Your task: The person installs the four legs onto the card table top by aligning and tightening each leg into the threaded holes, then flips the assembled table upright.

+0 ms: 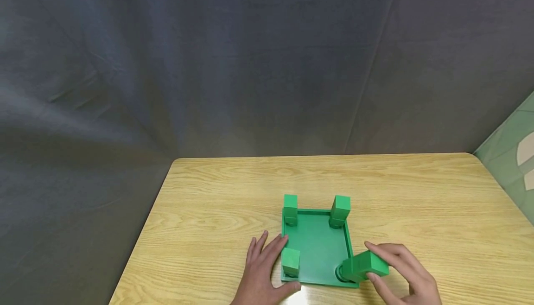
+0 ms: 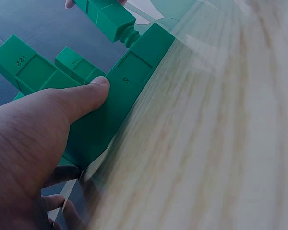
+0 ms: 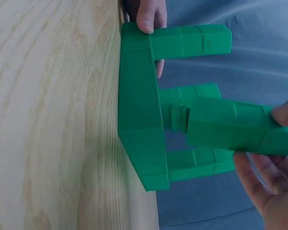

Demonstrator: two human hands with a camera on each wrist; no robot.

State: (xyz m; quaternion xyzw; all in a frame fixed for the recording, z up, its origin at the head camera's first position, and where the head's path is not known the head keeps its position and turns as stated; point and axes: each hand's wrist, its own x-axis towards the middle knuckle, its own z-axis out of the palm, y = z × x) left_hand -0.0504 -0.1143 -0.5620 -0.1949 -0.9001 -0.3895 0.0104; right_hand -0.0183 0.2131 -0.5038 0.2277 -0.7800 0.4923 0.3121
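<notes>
A shallow green square base (image 1: 319, 249) with a raised rim lies on the table, with green block-shaped legs standing up at three corners. My left hand (image 1: 267, 268) holds its near left corner, the thumb on the near wall and the fingers along the left side. Beside that hand rises one leg (image 1: 290, 261). My right hand (image 1: 404, 272) pinches a fourth green leg (image 3: 235, 125) by its outer end, between thumb and fingers. The leg leans over the near right corner, its threaded end (image 3: 177, 119) pointing down at the base and showing above the rim.
Two legs stand at the far corners, the far left leg (image 1: 290, 207) and the far right leg (image 1: 340, 208). Wood-grained table (image 1: 208, 231) surrounds the base. A dark grey cloth (image 1: 267, 64) hangs behind and to the left, and a patterned green cloth (image 1: 513, 156) at the right.
</notes>
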